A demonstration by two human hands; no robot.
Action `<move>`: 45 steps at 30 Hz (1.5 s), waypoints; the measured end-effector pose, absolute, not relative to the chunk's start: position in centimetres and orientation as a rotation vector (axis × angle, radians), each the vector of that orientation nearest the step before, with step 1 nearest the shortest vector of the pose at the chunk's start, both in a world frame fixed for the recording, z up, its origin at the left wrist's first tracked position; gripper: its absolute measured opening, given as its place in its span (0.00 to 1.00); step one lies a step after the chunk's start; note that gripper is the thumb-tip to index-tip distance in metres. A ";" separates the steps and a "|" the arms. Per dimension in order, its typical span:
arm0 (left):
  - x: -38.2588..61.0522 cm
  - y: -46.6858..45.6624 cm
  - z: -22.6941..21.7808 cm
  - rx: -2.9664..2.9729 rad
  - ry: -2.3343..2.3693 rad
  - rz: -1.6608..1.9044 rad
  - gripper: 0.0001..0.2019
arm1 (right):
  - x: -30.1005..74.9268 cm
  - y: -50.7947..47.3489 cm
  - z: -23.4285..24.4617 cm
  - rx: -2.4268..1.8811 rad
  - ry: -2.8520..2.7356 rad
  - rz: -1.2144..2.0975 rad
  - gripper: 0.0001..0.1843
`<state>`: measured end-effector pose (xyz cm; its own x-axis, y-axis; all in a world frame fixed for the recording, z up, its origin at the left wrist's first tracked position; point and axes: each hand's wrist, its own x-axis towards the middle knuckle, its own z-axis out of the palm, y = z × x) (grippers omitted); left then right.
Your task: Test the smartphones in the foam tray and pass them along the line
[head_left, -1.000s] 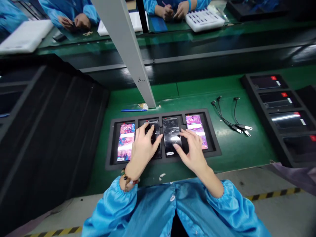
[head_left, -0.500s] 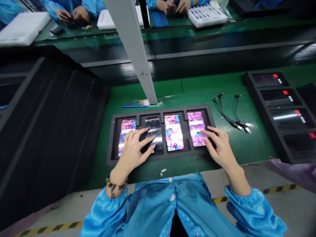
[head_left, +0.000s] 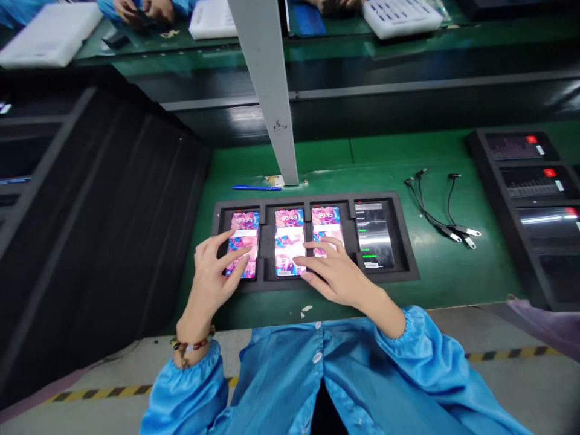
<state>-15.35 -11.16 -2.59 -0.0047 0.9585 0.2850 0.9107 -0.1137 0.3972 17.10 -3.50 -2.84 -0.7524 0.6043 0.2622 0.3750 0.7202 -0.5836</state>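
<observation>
Several phones lie face up in the compartments of a black foam tray. My left hand is open over the leftmost phone, which reads 20:24, its fingers at the lit screen. My right hand is open too, fingertips at the second phone, reading 20:49. That hand partly covers the third phone, which shows 20:15. The rightmost phone has a dark screen with green bars, and neither hand is on it.
A blue pen lies behind the tray, beside a grey post. Short black cables rest to the right. Another phone tray is at far right; stacked black trays stand left. Co-workers' hands show across the bench.
My left hand has moved from the second phone to the leftmost one. My right hand went left from the rightmost phone to the second. The second phone's screen lit up; the rightmost turned dark with green bars.
</observation>
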 end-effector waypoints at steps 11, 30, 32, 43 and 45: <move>-15.7 -10.1 -3.1 2.111 2.082 0.686 0.20 | 22.3 -2.4 -2.1 -1.076 -2.302 0.575 0.17; -18.8 -4.8 -1.4 1.588 2.456 0.657 0.31 | 30.0 -1.9 -3.9 -1.649 -1.843 0.470 0.27; -18.2 -5.7 -1.2 1.655 2.430 0.715 0.30 | 29.7 -2.2 -4.2 -1.644 -1.856 0.464 0.26; -15.4 -6.9 -1.2 1.793 2.290 0.772 0.22 | 29.1 -1.9 -4.9 -1.707 -1.894 0.401 0.28; -15.3 -6.4 -1.1 1.767 2.310 0.709 0.22 | 28.9 -1.9 -4.9 -1.727 -1.858 0.395 0.28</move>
